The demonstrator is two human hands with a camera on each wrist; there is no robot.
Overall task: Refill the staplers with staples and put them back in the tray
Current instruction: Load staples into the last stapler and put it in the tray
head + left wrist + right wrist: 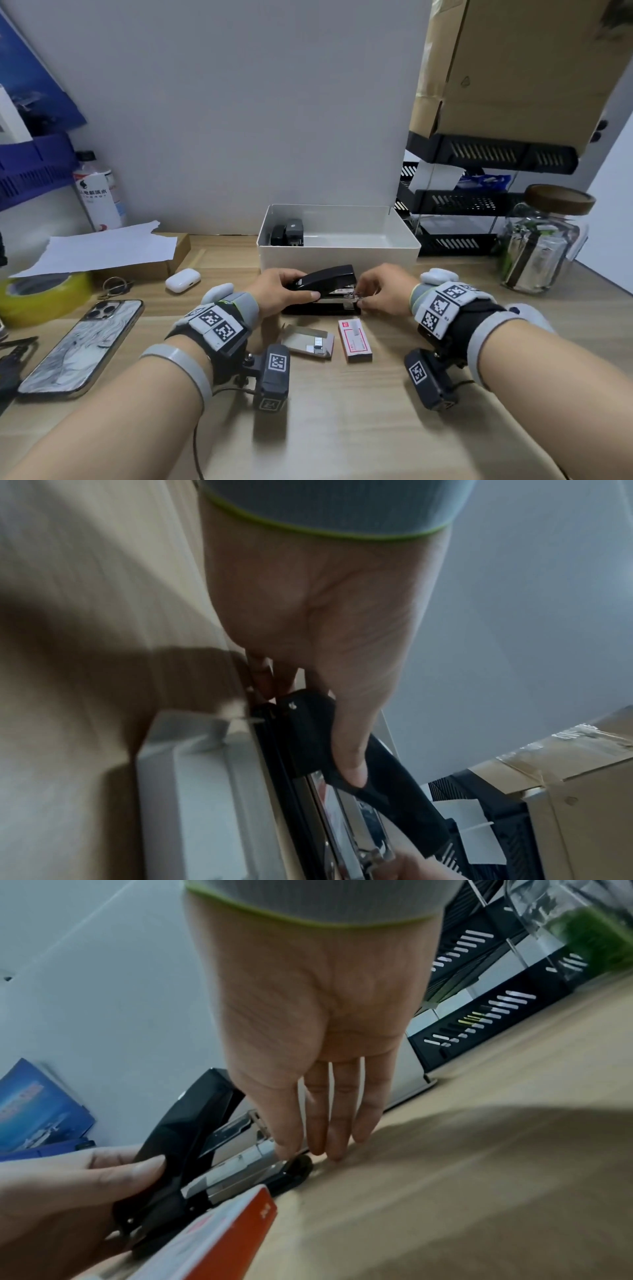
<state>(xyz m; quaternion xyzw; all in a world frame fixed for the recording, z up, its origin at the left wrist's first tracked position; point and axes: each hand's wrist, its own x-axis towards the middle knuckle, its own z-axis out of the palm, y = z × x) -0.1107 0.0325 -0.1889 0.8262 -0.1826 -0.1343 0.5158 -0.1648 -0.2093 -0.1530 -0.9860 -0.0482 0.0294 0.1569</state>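
A black stapler (322, 287) lies on the wooden table in front of the white tray (342, 255), its top cover swung up. My left hand (284, 291) grips that cover (383, 783), thumb on its near side. My right hand (373, 294) pinches the front end of the metal magazine (246, 1161); its other fingers (337, 1150) reach straight down to the table. I cannot see a staple strip in that pinch. Two more black staplers (287, 233) stand in the tray's left end. A red-and-white staple box (354, 339) and its opened inner sleeve (308, 341) lie just in front.
A phone (82, 346), a yellow tape roll (37, 294) and an earbuds case (183, 280) lie to the left. Paper on a brown box (102, 246) and a bottle (97, 195) stand behind them. Right: glass jar (541, 240), black racks (455, 205), overhanging cardboard box (513, 61).
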